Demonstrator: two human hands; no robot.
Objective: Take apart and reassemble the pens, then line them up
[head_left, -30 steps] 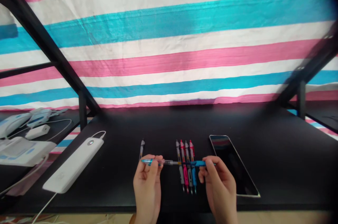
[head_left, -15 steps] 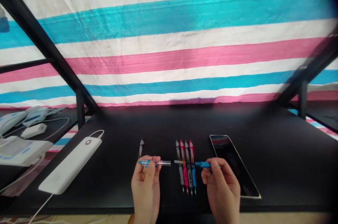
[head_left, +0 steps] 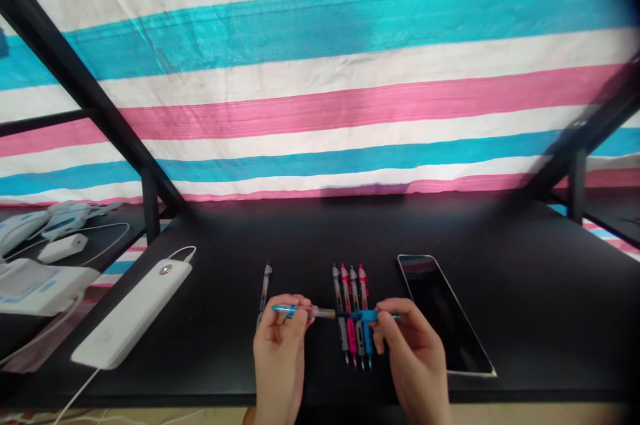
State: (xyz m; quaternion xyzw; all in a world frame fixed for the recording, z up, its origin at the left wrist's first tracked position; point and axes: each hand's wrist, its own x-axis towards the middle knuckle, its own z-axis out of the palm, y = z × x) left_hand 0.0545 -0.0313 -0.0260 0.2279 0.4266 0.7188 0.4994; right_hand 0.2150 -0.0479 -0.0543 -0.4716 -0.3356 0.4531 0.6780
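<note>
Two pen parts are in hand, in line with each other over the near edge of the desk, about midway along it. Left hand: thumb and fingers pinch the clear barrel, its light-blue end pointing left. Right hand: thumb and fingers grip the blue section, from which a dark refill extends left. The refill's amber part appears to sit inside the barrel's right-hand end; a stretch of dark refill is exposed between barrel and blue section. How deep it runs cannot be told.

Below the parts, four pens lie side by side on the desk, their tips toward the near edge. Grip colours from left: grey, pink, grey, blue. One further pen lies apart, just beyond the left hand, its lower portion partly hidden.

Phone: dark screen up, right of the row, its lower end close to the near edge and partly covered by the right hand. White power bank: slanted along the left edge, toward the near left corner, white cable trailing over the near edge. Striped sheet hangs behind the far edge.
</note>
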